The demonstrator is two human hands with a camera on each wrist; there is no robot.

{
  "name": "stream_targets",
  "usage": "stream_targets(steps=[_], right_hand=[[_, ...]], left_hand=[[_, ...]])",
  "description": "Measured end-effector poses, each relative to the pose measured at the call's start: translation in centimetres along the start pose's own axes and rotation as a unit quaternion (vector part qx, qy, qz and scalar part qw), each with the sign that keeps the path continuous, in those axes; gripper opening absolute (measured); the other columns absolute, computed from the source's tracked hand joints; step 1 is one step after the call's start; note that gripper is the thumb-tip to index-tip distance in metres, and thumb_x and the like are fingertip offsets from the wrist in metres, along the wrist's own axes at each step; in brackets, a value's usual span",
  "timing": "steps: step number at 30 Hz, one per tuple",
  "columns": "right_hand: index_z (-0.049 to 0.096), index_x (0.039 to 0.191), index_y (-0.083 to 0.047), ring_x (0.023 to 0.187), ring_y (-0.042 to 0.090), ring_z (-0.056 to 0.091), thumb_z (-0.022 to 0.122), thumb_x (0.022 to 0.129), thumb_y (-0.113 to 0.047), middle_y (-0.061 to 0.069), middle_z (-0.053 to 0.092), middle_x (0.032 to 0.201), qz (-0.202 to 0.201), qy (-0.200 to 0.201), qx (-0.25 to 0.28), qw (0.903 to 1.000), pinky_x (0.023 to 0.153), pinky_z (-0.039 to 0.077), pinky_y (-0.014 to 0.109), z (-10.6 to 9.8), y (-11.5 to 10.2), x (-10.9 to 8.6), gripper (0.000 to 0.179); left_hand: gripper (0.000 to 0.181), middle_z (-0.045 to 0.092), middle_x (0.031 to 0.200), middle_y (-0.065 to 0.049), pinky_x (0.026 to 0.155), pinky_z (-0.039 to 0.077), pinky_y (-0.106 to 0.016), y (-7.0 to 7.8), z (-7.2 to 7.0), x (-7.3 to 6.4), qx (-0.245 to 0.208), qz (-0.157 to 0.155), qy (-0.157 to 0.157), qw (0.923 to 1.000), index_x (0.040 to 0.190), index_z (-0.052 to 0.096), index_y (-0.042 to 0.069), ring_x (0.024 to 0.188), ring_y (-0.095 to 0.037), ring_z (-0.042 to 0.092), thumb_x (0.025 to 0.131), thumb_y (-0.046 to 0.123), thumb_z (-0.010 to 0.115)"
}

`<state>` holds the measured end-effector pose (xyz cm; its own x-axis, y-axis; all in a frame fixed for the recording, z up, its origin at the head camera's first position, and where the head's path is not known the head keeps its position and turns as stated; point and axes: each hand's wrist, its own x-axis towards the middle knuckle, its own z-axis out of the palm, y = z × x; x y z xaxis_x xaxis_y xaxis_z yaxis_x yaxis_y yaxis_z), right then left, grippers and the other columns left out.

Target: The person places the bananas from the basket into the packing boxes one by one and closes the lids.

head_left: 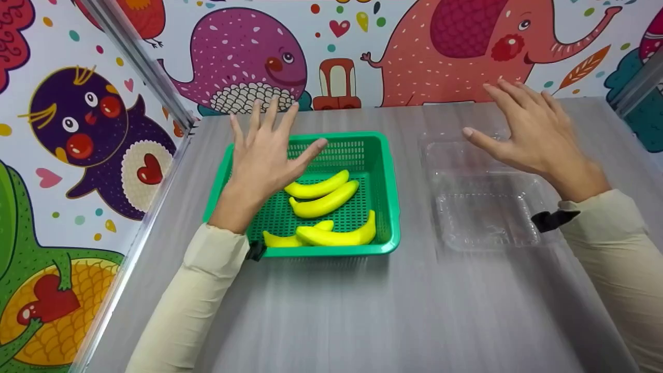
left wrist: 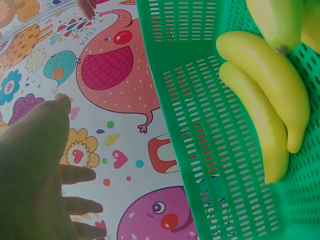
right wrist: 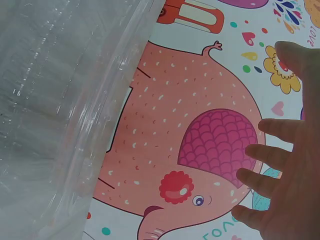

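Note:
My left hand [head_left: 267,155] hovers over the left side of a green plastic basket [head_left: 392,207], fingers spread and holding nothing. Several yellow bananas lie in the basket: one pair [head_left: 326,199] toward the middle and another pair [head_left: 342,235] along the near wall. In the left wrist view, bananas [left wrist: 270,75] rest on the slotted basket floor beyond the thumb side of the hand. On the right, my right hand [head_left: 538,132] is held with fingers stretched out above a clear plastic container [head_left: 487,217], its palm free of anything. The container's clear wall [right wrist: 100,115] also fills the left of the right wrist view.
Both containers stand side by side on a grey wood-grain table [head_left: 352,316]. Behind them rises a wall panel [head_left: 404,46] printed with cartoon animals. A second printed panel [head_left: 103,223] borders the left side, with a metal post [head_left: 140,57] at the corner.

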<state>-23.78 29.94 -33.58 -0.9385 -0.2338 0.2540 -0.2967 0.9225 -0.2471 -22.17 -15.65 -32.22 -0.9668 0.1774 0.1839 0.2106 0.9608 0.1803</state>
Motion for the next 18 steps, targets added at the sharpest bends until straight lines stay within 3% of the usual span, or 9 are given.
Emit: stream_targets(steps=[10, 18], right_hand=[[0.043, 0.167, -0.021, 0.16, 0.043, 0.035, 0.063, 0.099, -0.062, 0.015, 0.041, 0.173, -0.037, 0.048, 0.007, 0.9981, 0.133, 0.016, 0.068, 0.2, -1.7, -0.1, 0.082], [0.046, 0.165, -0.022, 0.16, 0.041, 0.036, 0.068, 0.097, -0.058, 0.012, 0.043, 0.173, -0.056, 0.065, 0.008, 0.9963, 0.128, 0.024, 0.072, 0.5, -2.8, -0.4, 0.08]], left_hand=[[0.092, 0.019, 0.182, -0.014, 0.132, -0.003, -0.072, -0.7, -0.6, -1.7, -0.018, 0.002, 0.034, 0.9992, 0.174, 0.025, 0.029, 0.17, -0.041, 0.01, 0.1, 0.083, 0.04], [0.086, 0.021, 0.182, -0.015, 0.134, 0.002, -0.07, -1.6, -0.6, -2.8, -0.025, -0.009, 0.053, 0.9982, 0.173, 0.03, 0.026, 0.169, -0.04, 0.015, 0.104, 0.076, 0.044]])
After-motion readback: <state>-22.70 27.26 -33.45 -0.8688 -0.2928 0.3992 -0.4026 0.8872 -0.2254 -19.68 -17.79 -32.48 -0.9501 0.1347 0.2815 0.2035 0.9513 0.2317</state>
